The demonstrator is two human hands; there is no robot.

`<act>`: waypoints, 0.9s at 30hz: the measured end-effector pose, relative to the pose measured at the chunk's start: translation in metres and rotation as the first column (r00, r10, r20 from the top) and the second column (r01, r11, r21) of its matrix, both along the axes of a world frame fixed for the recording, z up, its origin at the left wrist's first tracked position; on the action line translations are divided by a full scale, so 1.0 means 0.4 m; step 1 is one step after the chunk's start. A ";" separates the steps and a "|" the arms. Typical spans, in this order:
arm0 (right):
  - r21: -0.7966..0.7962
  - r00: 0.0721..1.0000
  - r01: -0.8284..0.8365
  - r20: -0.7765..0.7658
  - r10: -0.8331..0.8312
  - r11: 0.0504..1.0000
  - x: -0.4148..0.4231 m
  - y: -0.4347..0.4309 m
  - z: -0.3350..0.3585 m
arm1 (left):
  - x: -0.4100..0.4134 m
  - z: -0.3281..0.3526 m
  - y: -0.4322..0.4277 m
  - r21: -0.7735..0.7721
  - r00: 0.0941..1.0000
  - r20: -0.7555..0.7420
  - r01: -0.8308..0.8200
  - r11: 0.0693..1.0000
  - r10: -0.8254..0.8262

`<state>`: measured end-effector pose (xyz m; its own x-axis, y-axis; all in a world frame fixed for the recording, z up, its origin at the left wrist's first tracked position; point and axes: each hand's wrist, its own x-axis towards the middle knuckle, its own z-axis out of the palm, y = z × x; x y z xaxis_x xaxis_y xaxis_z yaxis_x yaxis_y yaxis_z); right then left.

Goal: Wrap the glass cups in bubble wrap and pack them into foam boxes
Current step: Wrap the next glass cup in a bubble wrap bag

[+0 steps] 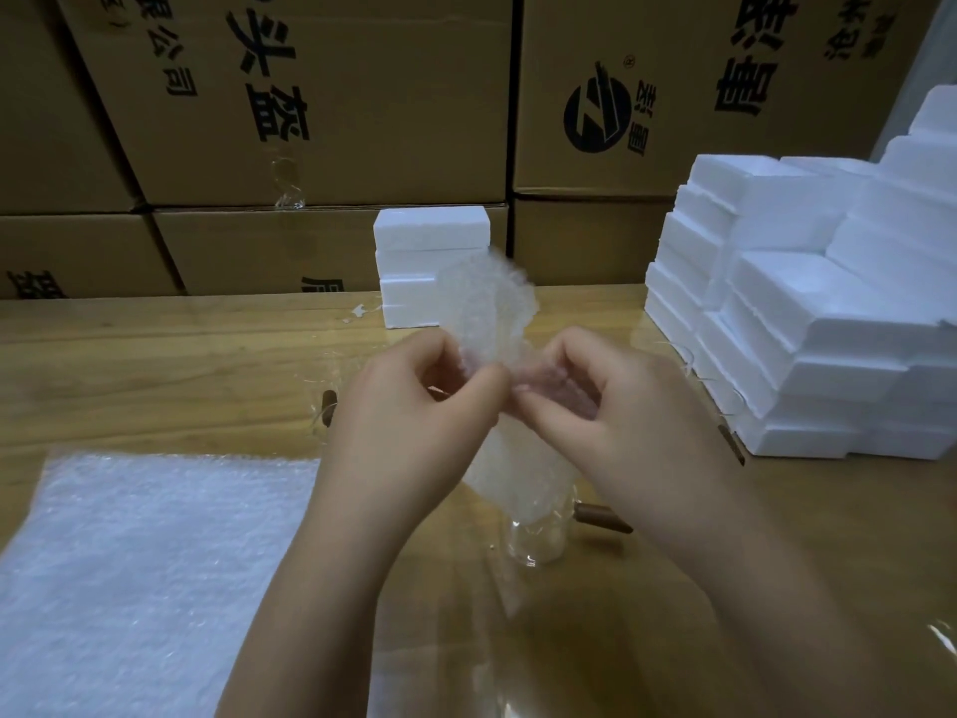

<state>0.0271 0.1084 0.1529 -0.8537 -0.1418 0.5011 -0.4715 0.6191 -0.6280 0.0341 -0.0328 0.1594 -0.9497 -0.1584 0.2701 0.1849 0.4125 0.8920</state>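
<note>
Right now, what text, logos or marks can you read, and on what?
"头盔": upper left carton.
"限公司": same carton, left edge.
"®": above the round logo, upper right carton.
Other carton characters: cut off or blurred.
No text on the foam boxes or bubble wrap.

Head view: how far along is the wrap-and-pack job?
Done: nothing that can be confirmed. The foam boxes at the back and the foam pile on the right look closed, so their contents are hidden.
In hand: the left hand and right hand pinch a bubble wrap piece above a glass cup whose base is bare.
Left: finish this wrap and box the cup. Spare bubble wrap sheets lie at the left.
</note>
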 end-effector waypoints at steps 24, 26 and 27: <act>0.050 0.947 0.320 -0.033 -0.319 0.946 -0.005 0.049 0.029 | 0.027 0.018 -0.041 -0.248 0.881 -0.388 -0.381 0.890 0.269; 0.041 0.957 0.241 -0.174 -0.230 0.970 0.017 0.018 0.034 | 0.022 0.011 -0.027 -0.266 0.886 -0.386 -0.374 0.889 0.257; 0.036 0.947 0.202 -0.263 -0.186 0.979 0.028 0.005 0.038 | 0.020 0.008 -0.020 -0.284 0.888 -0.386 -0.372 0.884 0.249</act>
<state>0.0381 0.1105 0.1682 -0.7110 -0.0240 0.7028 -0.4788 0.7484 -0.4589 0.0419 -0.0408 0.1627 -0.7115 -0.2700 0.6487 0.2523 0.7635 0.5945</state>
